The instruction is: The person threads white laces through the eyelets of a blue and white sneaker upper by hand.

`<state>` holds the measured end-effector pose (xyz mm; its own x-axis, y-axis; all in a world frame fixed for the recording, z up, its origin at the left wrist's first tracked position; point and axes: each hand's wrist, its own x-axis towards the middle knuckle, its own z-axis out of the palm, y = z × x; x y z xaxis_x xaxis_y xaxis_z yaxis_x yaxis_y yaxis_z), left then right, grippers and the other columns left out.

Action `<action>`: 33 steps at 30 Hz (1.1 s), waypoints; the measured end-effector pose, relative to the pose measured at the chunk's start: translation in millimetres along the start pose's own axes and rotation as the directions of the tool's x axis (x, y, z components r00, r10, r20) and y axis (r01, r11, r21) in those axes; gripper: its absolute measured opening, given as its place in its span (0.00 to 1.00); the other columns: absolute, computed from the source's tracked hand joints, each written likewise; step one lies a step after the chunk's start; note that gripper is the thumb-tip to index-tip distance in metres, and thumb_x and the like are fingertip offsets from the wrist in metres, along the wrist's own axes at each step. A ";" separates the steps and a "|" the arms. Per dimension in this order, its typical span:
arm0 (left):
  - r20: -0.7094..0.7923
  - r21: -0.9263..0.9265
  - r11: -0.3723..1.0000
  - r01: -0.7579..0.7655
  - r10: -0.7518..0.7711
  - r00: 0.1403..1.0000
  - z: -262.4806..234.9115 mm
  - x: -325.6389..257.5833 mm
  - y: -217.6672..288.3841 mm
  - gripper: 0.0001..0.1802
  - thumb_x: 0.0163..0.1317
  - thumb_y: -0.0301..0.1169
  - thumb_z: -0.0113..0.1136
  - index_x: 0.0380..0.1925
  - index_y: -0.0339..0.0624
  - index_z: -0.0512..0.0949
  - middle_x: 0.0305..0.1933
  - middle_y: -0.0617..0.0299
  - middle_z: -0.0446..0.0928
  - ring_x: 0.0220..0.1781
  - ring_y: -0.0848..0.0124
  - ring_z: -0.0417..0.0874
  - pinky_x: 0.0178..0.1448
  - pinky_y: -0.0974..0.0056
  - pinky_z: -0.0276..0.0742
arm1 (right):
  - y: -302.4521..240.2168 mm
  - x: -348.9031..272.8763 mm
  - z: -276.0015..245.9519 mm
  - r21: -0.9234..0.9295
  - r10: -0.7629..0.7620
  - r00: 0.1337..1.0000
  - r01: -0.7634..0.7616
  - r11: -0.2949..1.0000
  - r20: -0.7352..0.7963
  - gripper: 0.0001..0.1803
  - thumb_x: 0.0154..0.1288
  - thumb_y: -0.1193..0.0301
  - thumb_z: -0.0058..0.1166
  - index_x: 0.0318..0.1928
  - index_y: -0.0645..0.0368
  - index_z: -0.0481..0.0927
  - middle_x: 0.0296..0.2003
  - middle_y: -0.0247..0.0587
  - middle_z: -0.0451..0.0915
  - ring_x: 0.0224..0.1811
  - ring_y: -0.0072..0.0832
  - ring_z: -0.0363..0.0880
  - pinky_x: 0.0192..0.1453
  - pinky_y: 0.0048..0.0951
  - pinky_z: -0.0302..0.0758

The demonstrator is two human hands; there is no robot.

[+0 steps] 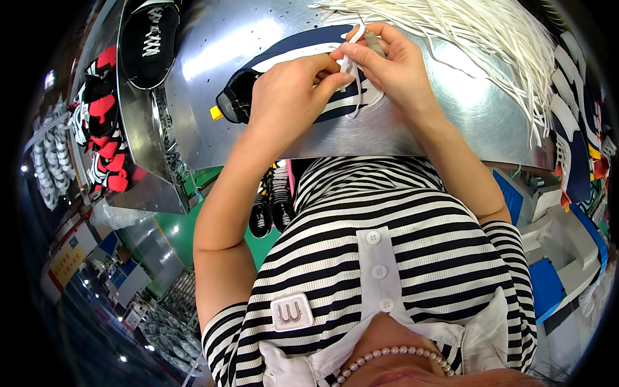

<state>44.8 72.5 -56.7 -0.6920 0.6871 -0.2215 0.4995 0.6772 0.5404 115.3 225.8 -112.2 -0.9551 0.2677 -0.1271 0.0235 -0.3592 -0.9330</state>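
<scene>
A navy shoe upper [306, 40] with white stripes and a black lining lies on the metal table beneath my hands. My left hand [293, 90] is closed, its thumb and fingers pinching a white shoelace [351, 68] over the upper's lace area. Opposite it, my right hand [393, 68] is closed around a small tool with a wrapped, greyish handle [374, 44] and a thin metal tip. The lace also passes by its fingertips, with a loop standing up and one end hanging over the upper. My fingers hide part of the lacing.
A big pile of white laces [464, 39] covers the table's [213, 145] far right. A black laced shoe [149, 45] is at the far left, near red, black and white uppers [106, 129]. More navy uppers [567, 129] hang at the right edge. Black shoes [271, 206] show below the table.
</scene>
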 end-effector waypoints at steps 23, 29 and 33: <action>0.022 -0.248 0.955 -0.163 0.173 0.985 10.8 4.3 -20.9 0.14 0.57 0.27 0.68 0.43 0.33 0.81 0.34 0.59 0.85 0.35 0.75 0.83 0.44 0.70 0.78 | -5.1 -35.7 -9.8 -0.854 -0.178 0.973 0.218 0.472 0.150 0.11 0.65 0.71 0.56 0.38 0.64 0.70 0.20 0.47 0.79 0.24 0.43 0.82 0.28 0.40 0.76; -0.071 -0.037 0.965 -0.260 0.257 0.964 13.4 -7.3 -15.5 0.12 0.58 0.24 0.65 0.43 0.36 0.81 0.38 0.55 0.84 0.39 0.64 0.86 0.46 0.65 0.79 | 5.2 -25.7 11.2 -0.915 -0.138 0.974 0.215 0.343 0.177 0.15 0.65 0.70 0.56 0.40 0.66 0.66 0.21 0.52 0.79 0.26 0.47 0.82 0.29 0.44 0.76; -0.084 0.125 0.930 -0.345 0.357 0.930 6.0 -31.5 -15.9 0.11 0.58 0.22 0.63 0.42 0.39 0.81 0.32 0.56 0.80 0.32 0.60 0.82 0.37 0.62 0.77 | -34.2 -52.3 -14.4 -0.802 0.050 0.985 0.106 0.587 0.167 0.13 0.65 0.68 0.58 0.42 0.62 0.72 0.26 0.48 0.81 0.29 0.39 0.83 0.37 0.38 0.78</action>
<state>61.8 41.6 -63.2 -0.5093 0.8589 0.0545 0.7685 0.4254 0.4779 168.7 237.0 -78.5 -0.9886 0.0965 -0.1155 0.1494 0.5348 -0.8317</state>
